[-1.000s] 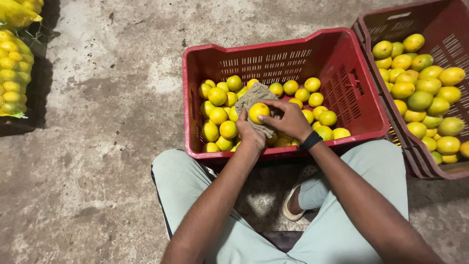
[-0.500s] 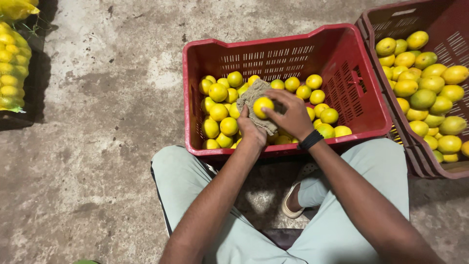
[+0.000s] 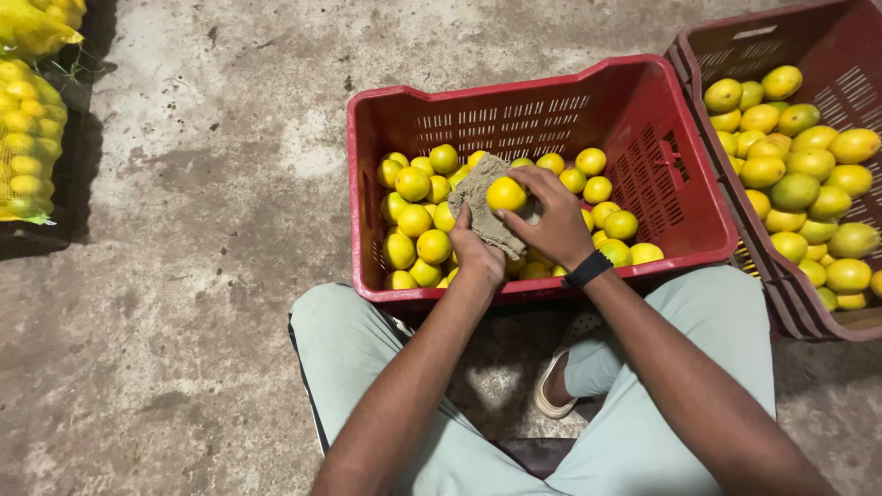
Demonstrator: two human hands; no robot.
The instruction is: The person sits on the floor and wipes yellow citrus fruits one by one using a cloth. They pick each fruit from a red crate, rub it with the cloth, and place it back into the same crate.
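Note:
A red plastic crate [image 3: 643,110] stands on the floor in front of my knees, partly filled with several small yellow citrus fruits [image 3: 413,184]. My left hand [image 3: 478,253] grips a grey-brown cloth [image 3: 478,188] over the crate. My right hand [image 3: 551,216] holds one yellow fruit [image 3: 506,194] pressed against that cloth. A black band sits on my right wrist.
A darker red crate [image 3: 726,211] with larger yellow-green fruits [image 3: 808,165] stands at the right, touching the first crate. Mesh bags of yellow fruits [image 3: 28,147] lie at the far left. The floor is rough grey concrete [image 3: 202,276]. My legs in pale trousers are below.
The fruit has turned slightly inside the cloth between my hands. The view has shifted a little; both hands stay over the crate.

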